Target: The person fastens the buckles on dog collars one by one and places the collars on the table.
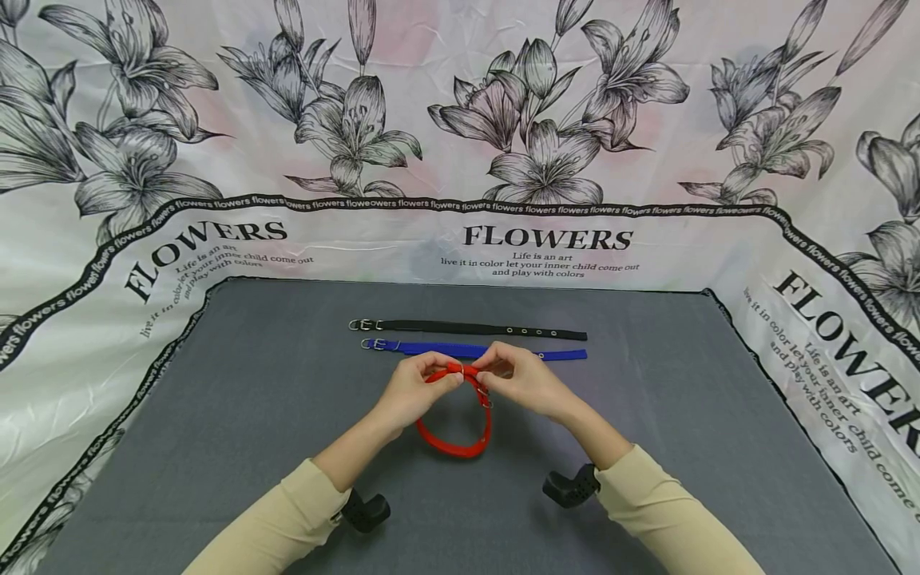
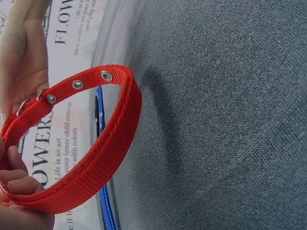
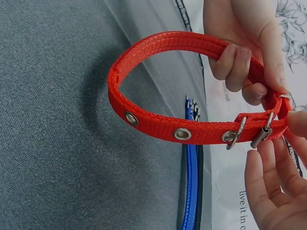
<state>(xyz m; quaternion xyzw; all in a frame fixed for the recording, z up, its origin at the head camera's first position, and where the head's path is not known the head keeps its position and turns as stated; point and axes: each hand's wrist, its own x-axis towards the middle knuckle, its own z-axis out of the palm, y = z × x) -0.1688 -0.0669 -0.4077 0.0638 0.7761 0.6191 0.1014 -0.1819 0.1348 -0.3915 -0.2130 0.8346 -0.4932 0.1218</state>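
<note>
A red collar of webbing, bent into a closed loop, hangs between both hands over the grey cloth. My left hand pinches the band on the left of the loop's top. Opposite it, my right hand pinches the strap beside the buckle. Up close, the metal buckle and a D-ring sit near the right fingertips, with the strap run through the buckle. Several metal eyelets line the strap. Part of the strap end is hidden by the fingers.
Behind the hands, a black collar and a blue collar lie straight and roughly parallel on the grey cloth. The right hand overlaps the blue one in the head view. A white cloth printed with flowers and lettering borders the grey area.
</note>
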